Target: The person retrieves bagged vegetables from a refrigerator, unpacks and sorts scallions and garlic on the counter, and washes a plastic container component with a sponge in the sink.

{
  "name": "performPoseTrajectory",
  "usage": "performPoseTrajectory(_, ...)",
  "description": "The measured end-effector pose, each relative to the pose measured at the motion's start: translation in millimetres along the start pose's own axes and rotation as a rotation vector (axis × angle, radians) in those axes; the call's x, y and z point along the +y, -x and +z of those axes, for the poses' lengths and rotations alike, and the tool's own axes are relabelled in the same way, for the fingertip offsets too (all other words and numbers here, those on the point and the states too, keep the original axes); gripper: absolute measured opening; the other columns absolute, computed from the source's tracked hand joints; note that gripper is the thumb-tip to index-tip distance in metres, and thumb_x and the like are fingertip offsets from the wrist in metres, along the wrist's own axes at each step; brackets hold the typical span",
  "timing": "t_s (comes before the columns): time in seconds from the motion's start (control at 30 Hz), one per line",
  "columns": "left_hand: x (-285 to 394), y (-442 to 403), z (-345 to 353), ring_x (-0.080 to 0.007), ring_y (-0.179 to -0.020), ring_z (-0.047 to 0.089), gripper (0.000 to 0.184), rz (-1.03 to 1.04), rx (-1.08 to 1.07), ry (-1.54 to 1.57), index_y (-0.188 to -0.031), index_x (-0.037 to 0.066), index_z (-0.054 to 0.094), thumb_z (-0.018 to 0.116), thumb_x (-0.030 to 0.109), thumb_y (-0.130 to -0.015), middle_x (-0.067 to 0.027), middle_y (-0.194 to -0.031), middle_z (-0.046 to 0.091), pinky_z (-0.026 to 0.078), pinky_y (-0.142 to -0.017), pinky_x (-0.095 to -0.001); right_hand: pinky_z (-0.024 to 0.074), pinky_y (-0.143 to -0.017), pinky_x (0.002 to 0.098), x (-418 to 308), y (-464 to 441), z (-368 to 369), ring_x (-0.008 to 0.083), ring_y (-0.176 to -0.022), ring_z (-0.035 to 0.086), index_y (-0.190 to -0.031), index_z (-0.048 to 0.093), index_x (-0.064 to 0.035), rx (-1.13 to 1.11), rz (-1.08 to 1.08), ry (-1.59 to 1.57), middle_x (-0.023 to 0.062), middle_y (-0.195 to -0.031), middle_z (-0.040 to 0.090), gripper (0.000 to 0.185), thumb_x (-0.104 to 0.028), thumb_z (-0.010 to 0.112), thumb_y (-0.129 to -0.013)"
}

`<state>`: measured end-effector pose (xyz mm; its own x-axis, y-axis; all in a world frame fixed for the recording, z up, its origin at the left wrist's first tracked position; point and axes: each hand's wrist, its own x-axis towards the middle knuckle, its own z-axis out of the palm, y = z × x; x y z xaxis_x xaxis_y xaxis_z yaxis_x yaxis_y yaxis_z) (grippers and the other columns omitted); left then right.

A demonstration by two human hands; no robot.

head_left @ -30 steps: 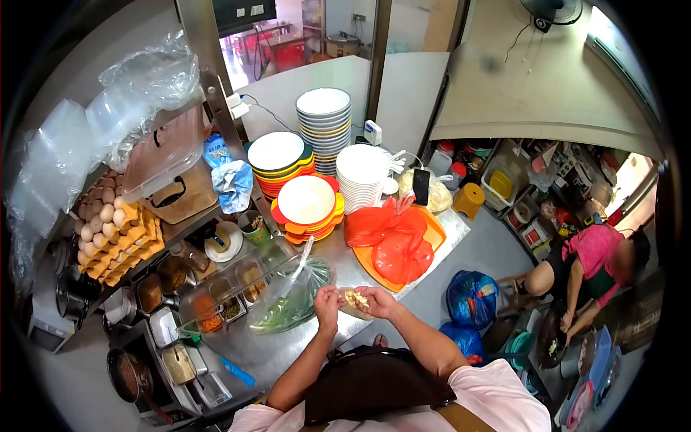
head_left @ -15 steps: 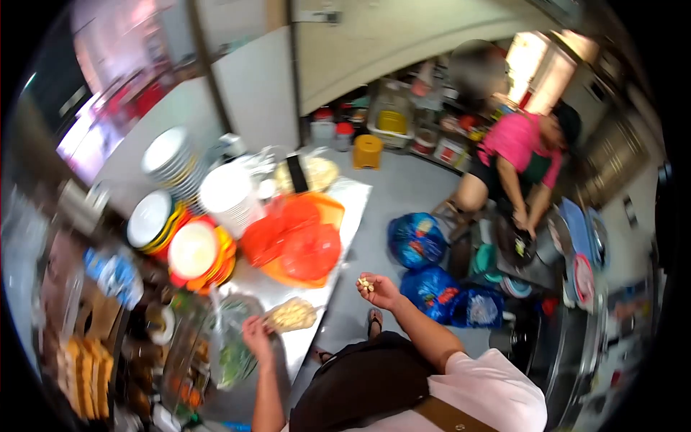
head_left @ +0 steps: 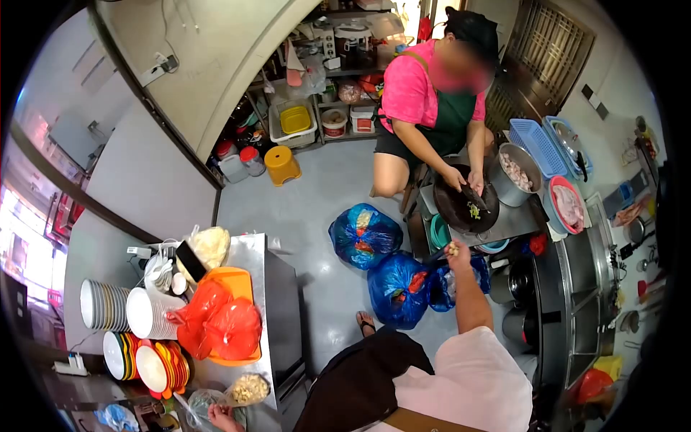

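Note:
My right hand [head_left: 456, 255] is stretched out to the right above the floor. Its fingers are closed around a few peeled garlic cloves [head_left: 453, 249], close to the edge of the co-worker's work table. At the bottom left, my left hand [head_left: 224, 417] is partly cut off by the frame. Its curled fingers are at the gathered end of a clear plastic bag of garlic cloves [head_left: 249, 389], which lies on the metal table [head_left: 265, 324]. A co-worker's hands [head_left: 464, 180] hold a knife over chopped green pieces [head_left: 474, 210] on a round dark chopping board [head_left: 450, 209].
Blue tied bags [head_left: 397, 291] stand on the floor between me and the seated co-worker [head_left: 432, 93]. A pot of meat pieces [head_left: 515, 173] and a red basin [head_left: 566, 205] flank the board. Red bags [head_left: 234, 327] and stacked plates [head_left: 162, 367] crowd the metal table. A yellow stool [head_left: 281, 165] stands behind.
My view has swung right toward the co-worker. My right hand has reached out from near my body toward the chopping board, still with the garlic. My left hand remains by the garlic bag.

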<state>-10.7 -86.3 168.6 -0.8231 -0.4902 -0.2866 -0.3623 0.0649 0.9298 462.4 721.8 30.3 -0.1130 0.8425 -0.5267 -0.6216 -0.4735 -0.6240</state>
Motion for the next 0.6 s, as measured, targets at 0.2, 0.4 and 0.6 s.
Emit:
performPoseTrajectory(0.2,18.3,10.5,7.0,-0.0136,-0.052,0.048,0.017,-0.122,-0.020,0.020,-0.080,0.013,0.049,0.051,0.010,-0.096,-0.0017,-0.062,0.049,0.047,-0.048,-0.0286,0.0577,-0.072,0.0419,-55.8,-96.5,-24.5,0.0273,-0.078,0.062,-0.129,0.055,-0.0051,0.153,-0.009,0.011,0.0105,-0.094,0.061,0.030,-0.013,0.053,-0.100)
performPoseTrajectory(0.4,40.2,16.8,12.0,-0.0161,-0.048,0.043,0.025,-0.227,0.034,-0.080,-0.070,0.013,0.042,0.048,0.008,-0.093,-0.0018,-0.060,0.043,0.043,-0.044,-0.0295,0.0599,-0.081,0.0436,-66.0,-153.8,-22.3,0.0283,-0.092,0.063,-0.118,0.060,-0.0056,0.278,0.006,-0.090,0.0104,-0.104,0.063,0.020,-0.012,0.055,-0.100)
performPoseTrajectory(0.6,46.5,18.1,21.2,-0.0172,-0.047,0.030,0.028,-0.194,0.046,-0.052,-0.069,0.010,0.032,0.049,0.002,-0.090,-0.0027,-0.059,0.030,0.030,-0.041,-0.0333,0.0572,-0.084,0.0504,-91.6,-175.2,-5.9,0.0291,-0.102,0.062,-0.117,0.058,-0.0059,0.313,-0.017,0.027,0.0097,-0.112,0.063,0.026,-0.026,0.049,-0.103)
